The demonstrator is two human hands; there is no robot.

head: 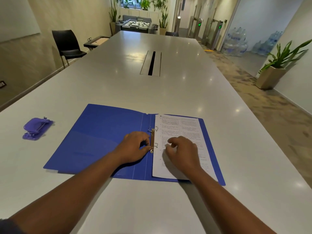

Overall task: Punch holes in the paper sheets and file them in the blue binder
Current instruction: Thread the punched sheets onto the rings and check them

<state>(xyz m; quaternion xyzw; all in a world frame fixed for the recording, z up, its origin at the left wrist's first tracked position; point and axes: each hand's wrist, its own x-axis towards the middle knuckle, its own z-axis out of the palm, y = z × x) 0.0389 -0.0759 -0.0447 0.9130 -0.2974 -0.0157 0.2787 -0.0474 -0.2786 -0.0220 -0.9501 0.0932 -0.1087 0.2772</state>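
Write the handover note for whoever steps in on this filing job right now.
Left hand: fingertips at the ring mechanism, grip unclear.
Right hand: loosely curled over the paper sheets, holding nothing.
Blue binder lies open on the table; the sheets sit on its right half by the rings.
Hole punch stands apart, far left.
Left: confirm rings are shut, close binder.

The worktop (168,92) is long, pale and shiny, with a dark slot (151,63) in the middle. An open blue binder (104,137) lies flat on it near the front edge. A purple hole punch (37,128) sits to the binder's left, well apart.
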